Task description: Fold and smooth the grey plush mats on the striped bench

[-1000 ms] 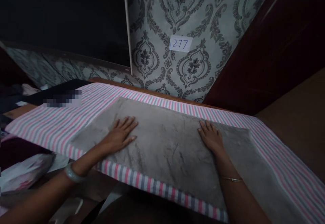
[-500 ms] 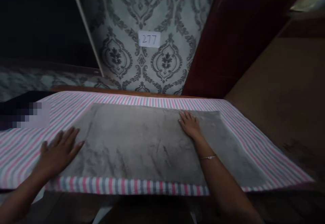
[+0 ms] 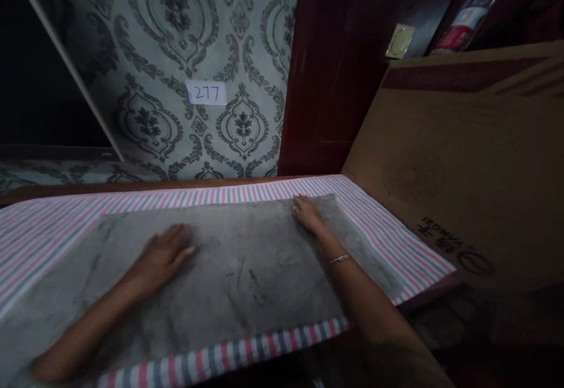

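Note:
A grey plush cloth lies spread flat over a pink, grey and white striped tablecloth. Above the cloth's left-middle part is my left hand, its fingers stretched out and somewhat blurred; whether it touches the cloth I cannot tell. My right hand rests flat near the far right edge of the cloth, fingers extended. Neither hand holds anything. A thin bracelet circles the right wrist. Dark streaks and creases mark the fabric between the hands.
A large cardboard box stands along the table's right side. Behind it are a bottle with a red label and a wall switch. Patterned wallpaper with a "277" paper label and a dark screen stand behind the table.
My left hand has moved right, from the cloth's left edge to over its left-middle part. My right hand stays near the far right edge. The view has swung to the right.

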Demonstrator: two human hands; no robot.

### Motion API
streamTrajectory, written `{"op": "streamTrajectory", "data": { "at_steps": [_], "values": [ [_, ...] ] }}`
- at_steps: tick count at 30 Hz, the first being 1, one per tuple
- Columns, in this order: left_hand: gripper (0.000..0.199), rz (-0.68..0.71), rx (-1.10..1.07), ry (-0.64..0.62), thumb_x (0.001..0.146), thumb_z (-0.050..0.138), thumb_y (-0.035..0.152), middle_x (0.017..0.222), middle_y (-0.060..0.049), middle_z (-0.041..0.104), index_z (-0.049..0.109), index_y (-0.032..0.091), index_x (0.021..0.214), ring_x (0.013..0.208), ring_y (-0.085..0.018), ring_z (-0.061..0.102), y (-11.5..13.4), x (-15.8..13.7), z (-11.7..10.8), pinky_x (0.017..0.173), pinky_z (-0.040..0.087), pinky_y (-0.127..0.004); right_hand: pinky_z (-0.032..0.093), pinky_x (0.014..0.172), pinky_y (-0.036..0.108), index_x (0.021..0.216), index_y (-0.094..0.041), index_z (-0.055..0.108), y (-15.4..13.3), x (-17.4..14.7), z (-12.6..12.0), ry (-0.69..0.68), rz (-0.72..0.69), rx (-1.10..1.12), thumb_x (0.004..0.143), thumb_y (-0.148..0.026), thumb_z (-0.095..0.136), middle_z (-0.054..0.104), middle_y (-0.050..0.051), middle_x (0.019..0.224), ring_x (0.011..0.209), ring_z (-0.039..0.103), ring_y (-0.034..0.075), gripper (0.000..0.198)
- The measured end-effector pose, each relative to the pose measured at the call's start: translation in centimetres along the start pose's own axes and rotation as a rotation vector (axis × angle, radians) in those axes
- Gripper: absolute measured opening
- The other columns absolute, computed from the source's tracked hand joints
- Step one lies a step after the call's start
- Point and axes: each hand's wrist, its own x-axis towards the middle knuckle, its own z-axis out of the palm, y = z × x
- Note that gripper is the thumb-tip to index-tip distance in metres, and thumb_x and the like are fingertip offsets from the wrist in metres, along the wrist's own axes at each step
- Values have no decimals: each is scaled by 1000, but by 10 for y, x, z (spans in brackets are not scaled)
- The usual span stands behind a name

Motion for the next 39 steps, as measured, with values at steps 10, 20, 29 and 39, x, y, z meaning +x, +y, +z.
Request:
{"op": "streamTrajectory", "data": {
  "at_steps": [10, 20, 29, 39],
  "values": [
    [69, 325, -179, -315, 98, 31, 47, 164, -18, 18, 22, 11, 156, 153, -28, 17, 195, 128, 10, 122, 17, -51, 27, 119, 45, 145, -17, 51, 32, 0, 32, 210, -24, 281, 100, -27, 31, 49, 10, 152, 143, 40, 23, 51],
    [69, 338, -148, -250, 98, 29, 56, 165, -12, 19, 26, 19, 156, 153, -27, 14, 205, 150, 54, 123, 8, -52, 30, 118, 39, 132, -16, 64, 50, 13, 46, 275, -68, 318, 92, -19, 40, 59, 9, 142, 138, 47, 21, 47],
    [71, 79, -13, -235, 97, 28, 53, 163, -16, 22, 28, 13, 155, 152, -30, 17, 89, 129, 34, 121, 12, -55, 29, 118, 40, 132, -16, 64, 48, 10, 48, 255, -49, 270, 92, -20, 44, 56, 10, 145, 139, 44, 24, 45],
    [64, -325, 111, -261, 99, 19, 42, 165, -11, 18, 21, 13, 157, 153, -28, 13, -80, 57, -6, 121, 9, -56, 31, 117, 40, 132, -17, 64, 49, 9, 51, 263, -58, 231, 93, -22, 43, 57, 9, 144, 138, 46, 22, 45]
  ]
}}
